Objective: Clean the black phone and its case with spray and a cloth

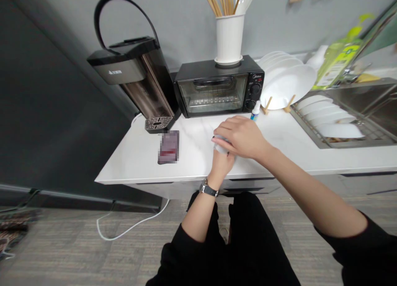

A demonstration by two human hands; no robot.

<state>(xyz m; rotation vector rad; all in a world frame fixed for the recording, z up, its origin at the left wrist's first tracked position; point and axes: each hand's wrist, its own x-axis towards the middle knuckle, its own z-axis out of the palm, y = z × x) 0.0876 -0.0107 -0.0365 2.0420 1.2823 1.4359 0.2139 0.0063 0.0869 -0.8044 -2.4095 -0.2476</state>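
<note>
My right hand (243,136) lies across my left hand (222,162), above the white counter. Its fingers and thumb close around a thin, pale grey-white piece (222,144) with small dark bits at its edges; whether it is cloth or something else I cannot make out. Most of my left hand is covered by the right, so its fingers are hidden. A dark-strapped watch (208,188) sits on my left wrist. Just beyond the right hand stands a small white spray bottle (255,111) with a blue label.
A black toaster oven (217,91) carries a white utensil holder (229,39). A tall water dispenser (136,79) and a blurred-out phone-like object (169,147) are at left. White plates (288,83), a green soap bottle (336,62) and a sink (375,116) stand right.
</note>
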